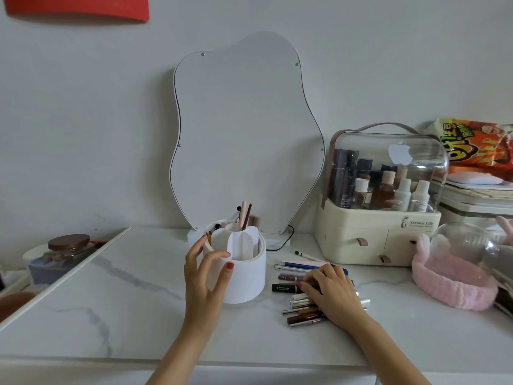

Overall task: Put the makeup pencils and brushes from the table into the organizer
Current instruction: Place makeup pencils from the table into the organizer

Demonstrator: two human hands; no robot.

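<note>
Her right hand lies flat, hiding much of the scattered pencils and brushes; left hand cups the round white organizer, fingers spread.

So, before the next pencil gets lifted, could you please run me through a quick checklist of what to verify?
1. Organizer upright on the table: ok.
2. Left hand steadying the organizer wall: ok.
3. Right hand resting on the pencil pile: ok.
4. One pencil singled out in the fingers: cannot tell.
5. Free room in the front compartment: ok.
6. Path from pile to organizer unobstructed: ok.
</note>
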